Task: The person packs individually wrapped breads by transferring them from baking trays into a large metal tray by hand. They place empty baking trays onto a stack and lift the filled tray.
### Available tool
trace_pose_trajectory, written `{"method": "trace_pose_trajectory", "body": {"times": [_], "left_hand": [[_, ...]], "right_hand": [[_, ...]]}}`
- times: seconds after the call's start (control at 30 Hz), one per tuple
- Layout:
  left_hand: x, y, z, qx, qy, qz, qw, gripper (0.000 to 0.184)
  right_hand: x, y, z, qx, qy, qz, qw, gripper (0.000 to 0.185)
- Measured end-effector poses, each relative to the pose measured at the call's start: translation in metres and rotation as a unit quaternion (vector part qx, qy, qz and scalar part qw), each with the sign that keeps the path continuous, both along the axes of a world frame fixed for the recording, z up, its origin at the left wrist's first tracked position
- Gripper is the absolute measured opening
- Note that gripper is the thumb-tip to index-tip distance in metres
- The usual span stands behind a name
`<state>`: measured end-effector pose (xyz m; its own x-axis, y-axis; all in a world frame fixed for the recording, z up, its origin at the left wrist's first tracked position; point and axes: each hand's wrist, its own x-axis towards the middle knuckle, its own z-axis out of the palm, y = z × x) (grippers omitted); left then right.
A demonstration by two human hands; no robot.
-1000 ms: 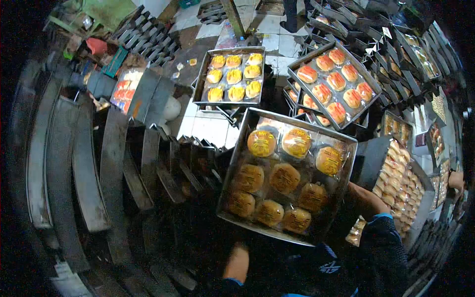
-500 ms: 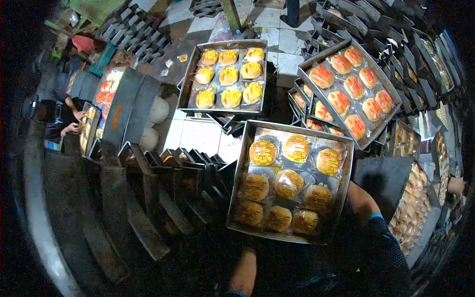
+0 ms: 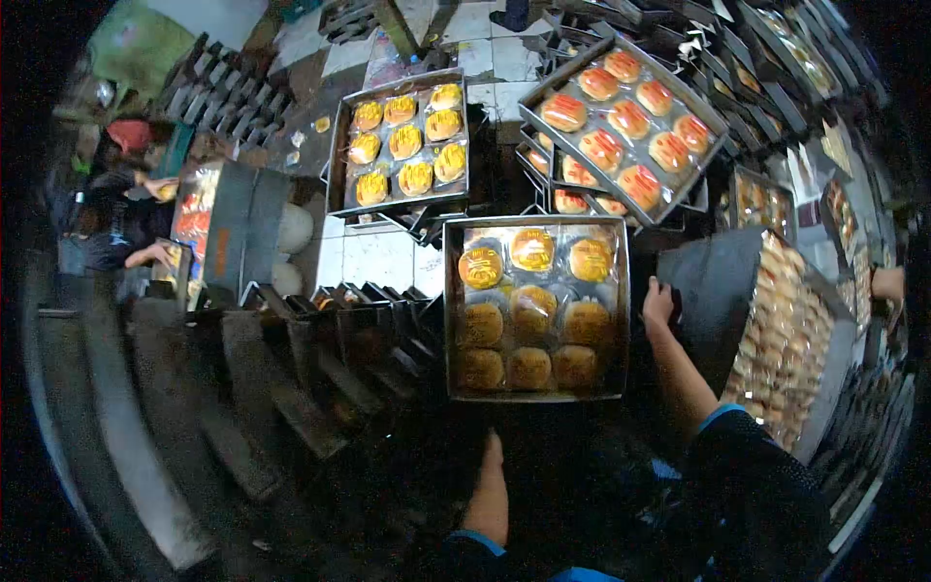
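A square metal tray (image 3: 536,396) of wrapped, yellow-striped buns lies level in front of me, its lower rows in shadow. Beside its right wall is my right hand (image 3: 658,305), apart from the tray, fingers loosely bent and nothing visible in them. My left hand (image 3: 493,452) is below the tray's near edge; darkness hides its fingers, so I cannot tell whether it touches the tray. Farther back stands another tray (image 3: 332,184) of yellow-striped buns. A tilted tray (image 3: 716,153) of red-striped buns rests on stacked trays at the back right.
Rows of dark trays (image 3: 281,388) line the left. To the right stands a dark box-like stack (image 3: 703,276) with packed small breads (image 3: 786,339) beside it. A co-worker's hand (image 3: 150,254) handles goods at far left. White floor tiles (image 3: 373,260) show between stacks.
The near tray has turned from slightly slanted to straight. My right hand has come out from behind its right edge and is apart from it. The whole view has shifted somewhat.
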<state>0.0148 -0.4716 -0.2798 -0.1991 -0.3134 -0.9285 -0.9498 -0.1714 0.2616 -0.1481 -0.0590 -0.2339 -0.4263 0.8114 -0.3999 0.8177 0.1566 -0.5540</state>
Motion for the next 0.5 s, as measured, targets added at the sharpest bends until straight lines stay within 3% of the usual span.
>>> {"method": "trace_pose_trajectory", "body": {"times": [0.03, 0.1, 0.17, 0.3, 0.37, 0.4, 0.47, 0.5], "left_hand": [[0.016, 0.000, 0.017, -0.006, -0.013, -0.006, 1.000, 0.037], [0.043, -0.002, 0.045, -0.014, -0.031, -0.016, 0.999, 0.037], [0.064, -0.008, 0.063, -0.026, -0.025, -0.023, 0.999, 0.038], [0.106, -0.028, 0.087, -0.060, 0.076, -0.034, 0.995, 0.038], [0.130, -0.051, 0.067, -0.070, 0.135, -0.065, 0.986, 0.039], [0.133, -0.061, 0.056, -0.054, 0.172, -0.032, 0.983, 0.041], [0.145, -0.081, 0.039, -0.011, 0.233, 0.034, 0.972, 0.045], [0.160, -0.089, 0.042, 0.009, 0.257, 0.066, 0.964, 0.046]], "right_hand": [[0.013, -0.015, 0.016, 0.021, 0.019, 0.035, 0.999, 0.074], [0.044, -0.043, 0.033, 0.000, -0.162, 0.162, 0.974, 0.085], [0.072, -0.062, 0.025, -0.098, -0.281, 0.215, 0.930, 0.058], [0.109, -0.072, -0.006, -0.189, -0.192, 0.244, 0.931, 0.044], [0.128, -0.080, -0.018, -0.140, -0.063, 0.308, 0.939, 0.038], [0.139, -0.089, -0.029, 0.013, 0.134, 0.340, 0.931, 0.037], [0.153, -0.113, 0.032, 0.070, 0.232, 0.296, 0.924, 0.034], [0.161, -0.114, 0.107, -0.030, 0.141, 0.226, 0.964, 0.033]]}}
